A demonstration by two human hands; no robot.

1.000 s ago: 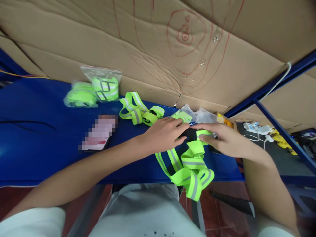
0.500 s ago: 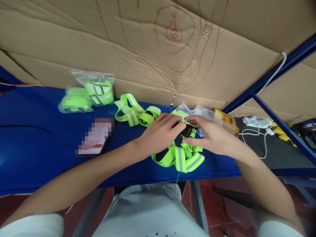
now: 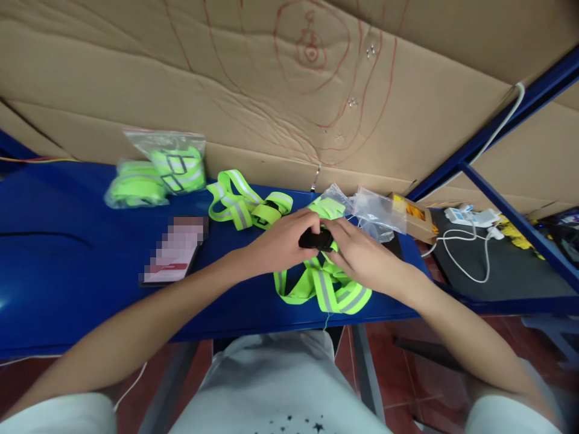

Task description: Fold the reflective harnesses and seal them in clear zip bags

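Both hands meet over the table around a black buckle [image 3: 315, 240] on a reflective strap. My left hand [image 3: 286, 241] is closed on the buckle's left end, fingers bent over its top. My right hand [image 3: 355, 248] grips its right end, fingertips close to those of the left. Below them the strap [image 3: 323, 289], neon yellow-green with a grey reflective stripe, lies in loose loops near the table's front edge. A second strap [image 3: 237, 202] of the same kind lies loosely coiled behind my left hand. The fingers partly cover the buckle, so whether its halves are joined is hidden.
Bagged straps [image 3: 178, 166] stand at the back left, with a phone [image 3: 178, 250] in front of them. Clear plastic bags [image 3: 380, 211] and a small cardboard box [image 3: 414, 217] sit right of the hands. A white power strip [image 3: 473, 220] with cables lies further right.
My right hand has moved left, from partly open beside the black piece to closed on the buckle. Both hands are now together. The view has shifted slightly.
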